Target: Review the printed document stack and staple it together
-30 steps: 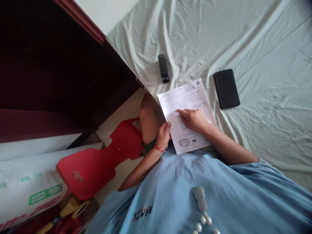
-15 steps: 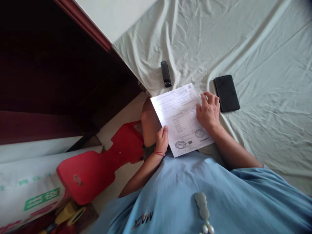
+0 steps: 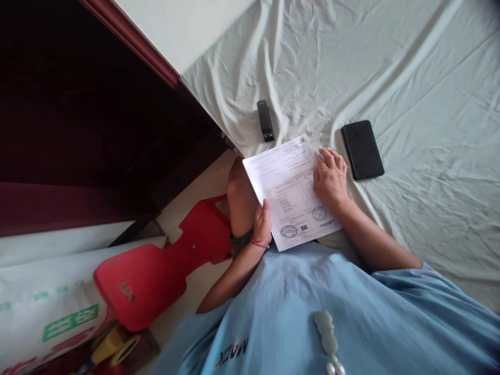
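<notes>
A printed paper document (image 3: 291, 192) with two round stamps lies over my lap, tilted slightly. My left hand (image 3: 263, 224) grips its left edge, thumb on top and the other fingers hidden beneath. On the right edge rests my right hand (image 3: 331, 177), its fingers loosely bent against the paper; whether any go underneath is hidden. Just beyond the top of the document lies a black stapler (image 3: 265, 121). A black phone (image 3: 363, 149) lies flat to the right of my right hand.
A pale wrinkled sheet (image 3: 429, 104) spreads under the stapler and phone. To the left are a red plastic seat (image 3: 144, 281), a white printed sack (image 3: 50, 291), a yellow-handled object (image 3: 117, 346) and a dark wooden cabinet (image 3: 97, 104).
My right hand has shifted slightly left along the paper's right edge, its fingers closer together. My left hand keeps its grip. The view has moved a little.
</notes>
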